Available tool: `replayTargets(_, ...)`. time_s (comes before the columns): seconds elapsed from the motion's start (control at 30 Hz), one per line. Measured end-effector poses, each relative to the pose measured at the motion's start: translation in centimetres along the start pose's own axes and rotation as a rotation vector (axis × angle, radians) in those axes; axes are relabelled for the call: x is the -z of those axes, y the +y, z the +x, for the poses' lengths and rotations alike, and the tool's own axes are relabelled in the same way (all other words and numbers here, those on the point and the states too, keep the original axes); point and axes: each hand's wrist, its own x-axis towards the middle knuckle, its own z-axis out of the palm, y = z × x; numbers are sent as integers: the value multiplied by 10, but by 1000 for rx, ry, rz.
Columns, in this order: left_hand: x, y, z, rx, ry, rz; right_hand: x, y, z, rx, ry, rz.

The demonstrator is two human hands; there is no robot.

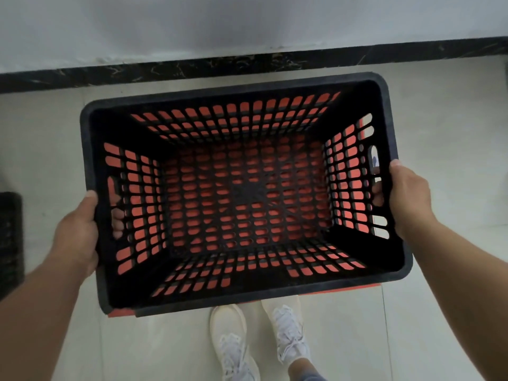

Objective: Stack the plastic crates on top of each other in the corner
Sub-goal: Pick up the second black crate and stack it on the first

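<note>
You gripped the black crate (242,193) by its handle slots, left hand (78,229) at 9 o'clock, right hand (406,196) at 3. Beneath it, an orange crate (121,313) showed only through holes and edges. At 9 o'clock another dark crate (11,237) was cut off.
</note>
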Motion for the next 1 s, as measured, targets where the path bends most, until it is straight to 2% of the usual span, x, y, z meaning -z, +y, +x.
replayTargets(0.47, -2, -11, 15, 17, 85, -43, -6, 6, 4, 66, 93, -60)
replayTargets(0.57, 1, -16, 17, -34, 77, -50, -7, 6, 4, 67, 84, -46)
replayTargets(0.73, -12, -13, 13, -68, 187, 59, -6, 6, 3, 70, 83, -37)
replayTargets(0.87, -10, 1, 5, -20, 165, 59, -3, -3, -6, 68, 52, -4)
replayTargets(1.0, 3, 8, -16, -10, 221, 22, 1, -14, -23, 70, 27, 25)
